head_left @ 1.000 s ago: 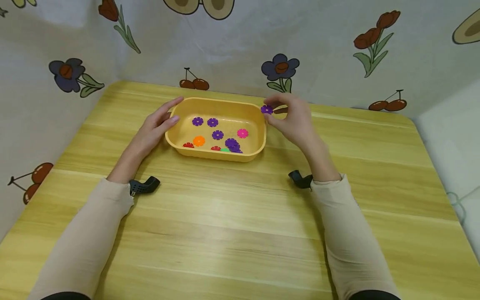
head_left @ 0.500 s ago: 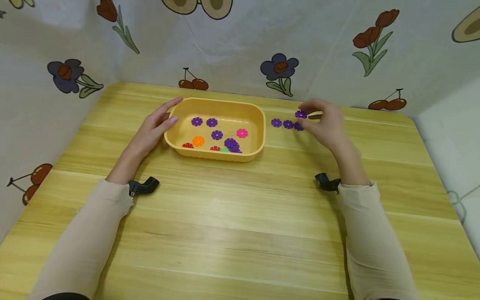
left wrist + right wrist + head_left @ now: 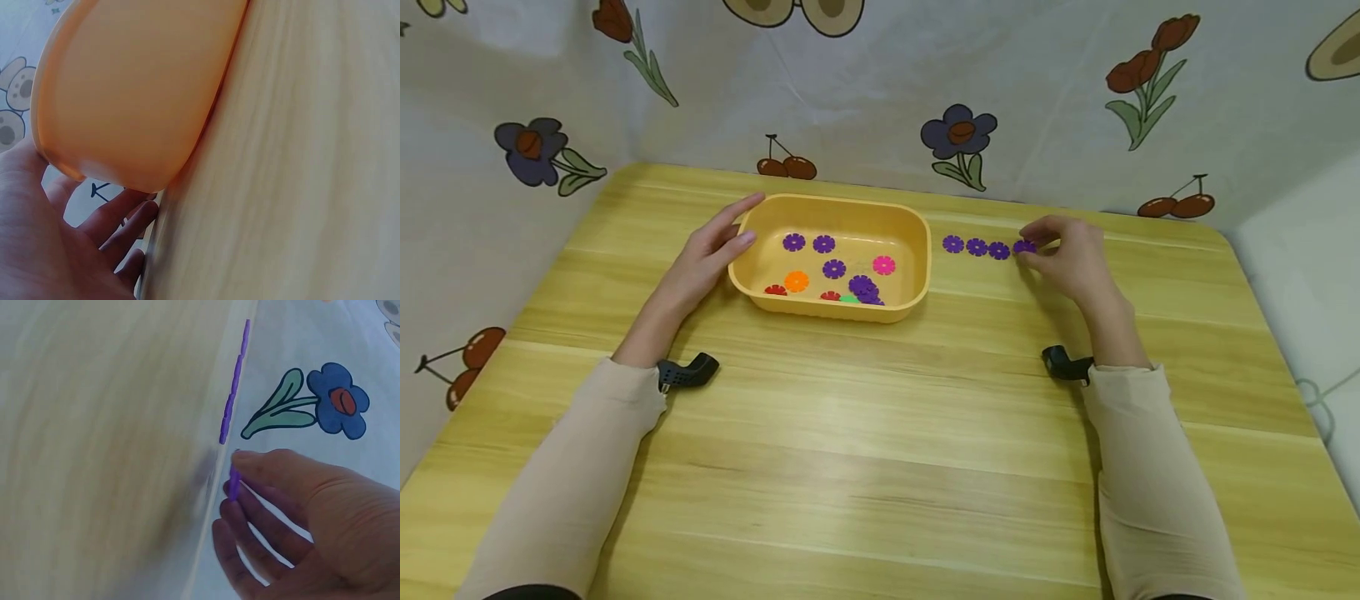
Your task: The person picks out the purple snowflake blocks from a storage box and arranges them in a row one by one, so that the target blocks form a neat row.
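Observation:
Purple snowflake-shaped plastic discs lie in a short row (image 3: 977, 247) on the table, right of a yellow plastic basin (image 3: 831, 310). At the row's right end, my right hand (image 3: 1071, 254) pinches another purple snowflake disc (image 3: 1024, 247) between thumb and fingers, low over the tabletop. In the right wrist view this held disc (image 3: 234, 482) appears edge-on, apart from the row. My left hand (image 3: 703, 254) holds the basin's left end, thumb over the rim. The left wrist view shows its fingers (image 3: 122, 234) against the outer wall. Inside the basin lie several purple discs (image 3: 834, 269).
Also in the basin are a pink disc (image 3: 884, 265), an orange disc (image 3: 797, 282), red ones and a partly hidden green one (image 3: 850, 299). The wooden table (image 3: 865, 450) meets a patterned cloth (image 3: 850, 92) along its back edge.
My right hand has carried a purple disc rightward from beside the basin's right rim, past the row, and lowered it at the row's right end. The left hand and basin have stayed put.

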Available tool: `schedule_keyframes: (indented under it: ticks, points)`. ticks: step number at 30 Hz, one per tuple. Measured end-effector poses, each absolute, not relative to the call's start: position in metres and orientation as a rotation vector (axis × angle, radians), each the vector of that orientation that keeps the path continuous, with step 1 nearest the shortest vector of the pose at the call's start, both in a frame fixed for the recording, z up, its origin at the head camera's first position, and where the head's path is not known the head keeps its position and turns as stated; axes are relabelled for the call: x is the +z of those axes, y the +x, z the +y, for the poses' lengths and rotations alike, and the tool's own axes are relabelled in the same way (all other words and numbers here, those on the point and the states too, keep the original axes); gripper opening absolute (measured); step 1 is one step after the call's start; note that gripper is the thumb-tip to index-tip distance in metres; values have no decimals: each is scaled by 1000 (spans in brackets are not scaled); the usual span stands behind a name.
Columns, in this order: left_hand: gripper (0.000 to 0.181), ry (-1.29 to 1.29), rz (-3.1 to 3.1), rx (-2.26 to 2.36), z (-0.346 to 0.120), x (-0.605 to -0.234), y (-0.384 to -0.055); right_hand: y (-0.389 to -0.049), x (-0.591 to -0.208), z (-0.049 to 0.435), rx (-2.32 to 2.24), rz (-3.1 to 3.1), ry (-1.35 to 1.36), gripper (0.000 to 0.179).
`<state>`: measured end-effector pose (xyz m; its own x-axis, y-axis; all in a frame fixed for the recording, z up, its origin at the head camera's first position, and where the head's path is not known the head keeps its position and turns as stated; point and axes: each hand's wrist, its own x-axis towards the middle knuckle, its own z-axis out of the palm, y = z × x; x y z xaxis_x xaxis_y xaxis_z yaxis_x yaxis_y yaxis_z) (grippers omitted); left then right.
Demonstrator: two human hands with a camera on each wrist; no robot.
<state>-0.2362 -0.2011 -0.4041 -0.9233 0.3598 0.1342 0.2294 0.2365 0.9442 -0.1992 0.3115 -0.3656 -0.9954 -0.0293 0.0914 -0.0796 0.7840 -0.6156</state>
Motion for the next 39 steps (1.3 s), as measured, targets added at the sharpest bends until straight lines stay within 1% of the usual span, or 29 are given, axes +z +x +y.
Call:
schedule_keyframes:
  ticks: [15,28,34,39]
  points:
    - [52,578,2396,1755,-199,-405,-238,-200,-375,318,1019,-2936,56,28]
    - [53,602,2403,1735,-196,-403,-241,-197,-374,317,991,-2903,30,28]
    - [52,591,2432,1730,-199,-401,-239,-201,-364,295,981,-2822,16,27]
    - [53,591,2413,1744,-200,-401,-237,-207,-355,270,986,-2785,98,25]
